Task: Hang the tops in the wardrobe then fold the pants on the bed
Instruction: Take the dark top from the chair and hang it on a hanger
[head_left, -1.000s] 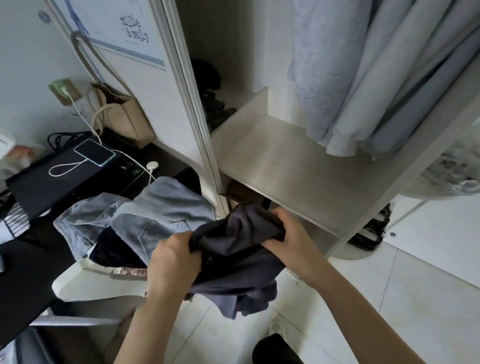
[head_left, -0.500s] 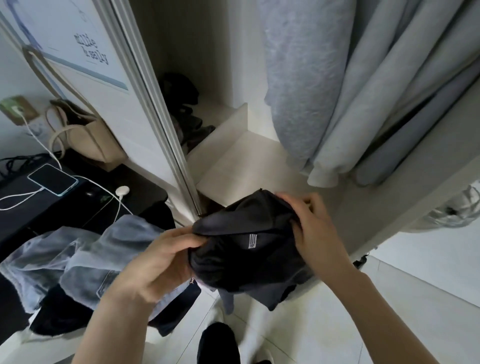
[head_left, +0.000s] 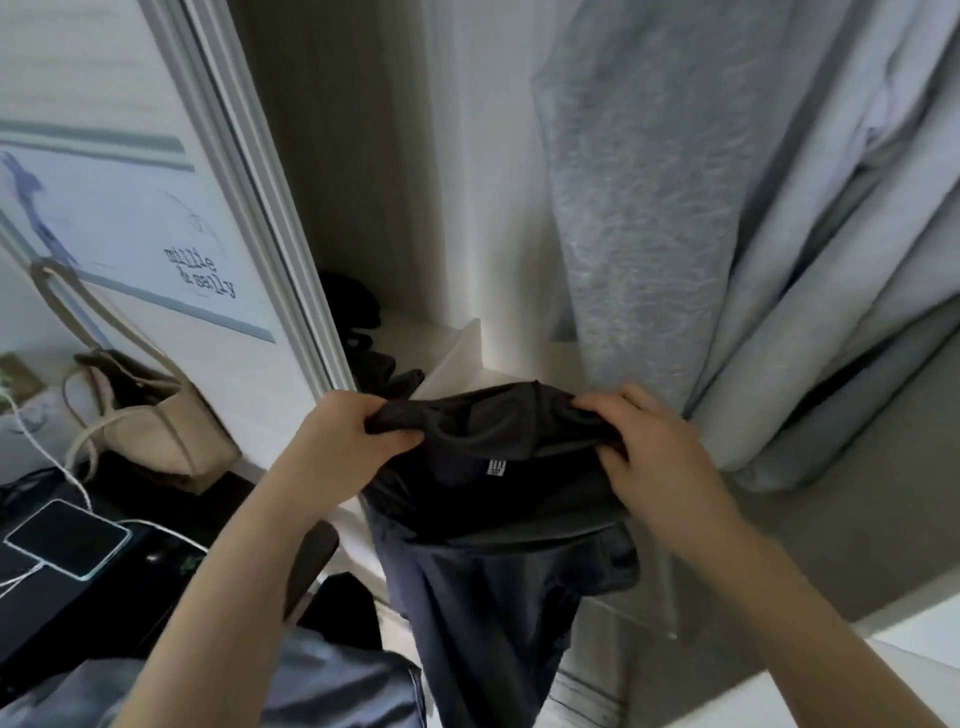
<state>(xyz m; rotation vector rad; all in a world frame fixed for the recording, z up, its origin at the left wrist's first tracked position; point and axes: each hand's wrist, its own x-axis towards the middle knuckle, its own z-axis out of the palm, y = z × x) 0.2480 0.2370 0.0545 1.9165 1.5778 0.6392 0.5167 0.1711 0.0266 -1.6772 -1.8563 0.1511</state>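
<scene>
A dark grey top (head_left: 493, 561) hangs between my hands in front of the open wardrobe (head_left: 395, 208), its neck opening with a small white label turned toward me. My left hand (head_left: 348, 441) grips the collar's left edge and my right hand (head_left: 654, 457) grips its right edge, spreading the opening. The body of the top drops below my hands. Several grey tops (head_left: 727, 234) hang inside the wardrobe at the right, just behind my right hand. Blue jeans (head_left: 332, 686) lie at the bottom left, partly hidden by my left arm.
The wardrobe's white sliding door frame (head_left: 249, 197) stands at the left. A beige tote bag (head_left: 156, 426) hangs beside it above a dark desk (head_left: 171, 551) holding a charging phone (head_left: 67, 538). Dark items (head_left: 358, 322) sit in the wardrobe's left compartment, and a pale shelf (head_left: 831, 530) runs below the hanging tops.
Both hands lifted the bunched dark top up toward the wardrobe and spread its collar apart, letting the body drop open. My view rose, so the jeans pile slid down to the bottom edge.
</scene>
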